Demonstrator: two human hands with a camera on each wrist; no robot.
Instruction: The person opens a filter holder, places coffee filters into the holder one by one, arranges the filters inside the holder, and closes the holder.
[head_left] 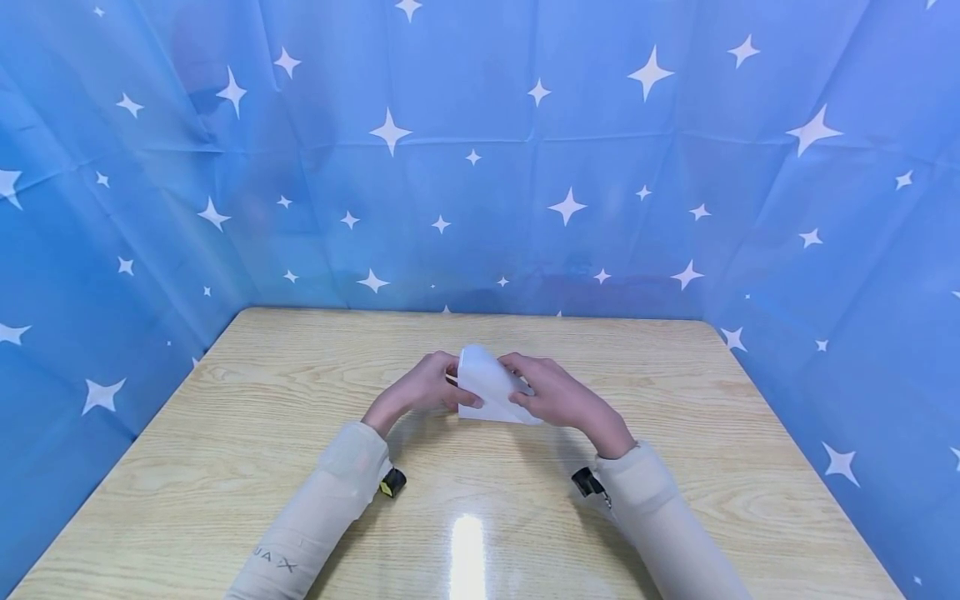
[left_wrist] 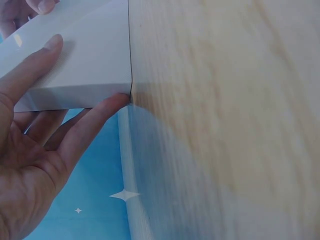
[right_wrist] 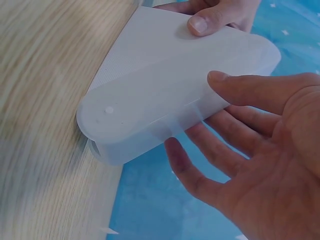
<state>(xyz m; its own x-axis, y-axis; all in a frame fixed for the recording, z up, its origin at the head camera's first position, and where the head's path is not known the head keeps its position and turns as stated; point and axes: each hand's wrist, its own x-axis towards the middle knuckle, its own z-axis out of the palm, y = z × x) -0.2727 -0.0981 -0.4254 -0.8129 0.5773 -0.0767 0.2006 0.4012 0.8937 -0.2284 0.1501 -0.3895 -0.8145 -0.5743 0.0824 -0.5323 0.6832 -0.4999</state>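
Observation:
A white plastic case [head_left: 487, 382], with a flat face and a long rounded-end strip along one side, stands tilted between both hands over the middle of the table. My left hand [head_left: 429, 386] grips its left end; in the left wrist view the thumb lies on the broad face and the fingers are behind the narrow side. On the other side, my right hand [head_left: 553, 393] holds the rounded strip [right_wrist: 150, 100], thumb on its upper surface and fingertips against its side wall. The lower edge of the case is right at the tabletop in both wrist views.
The wooden table [head_left: 225, 467] has pale grain and a bright light reflection near its front. A blue curtain [head_left: 480, 192] with white stars hangs behind and at both sides. Small black devices [head_left: 393, 482] hang at both sleeve cuffs, close over the table.

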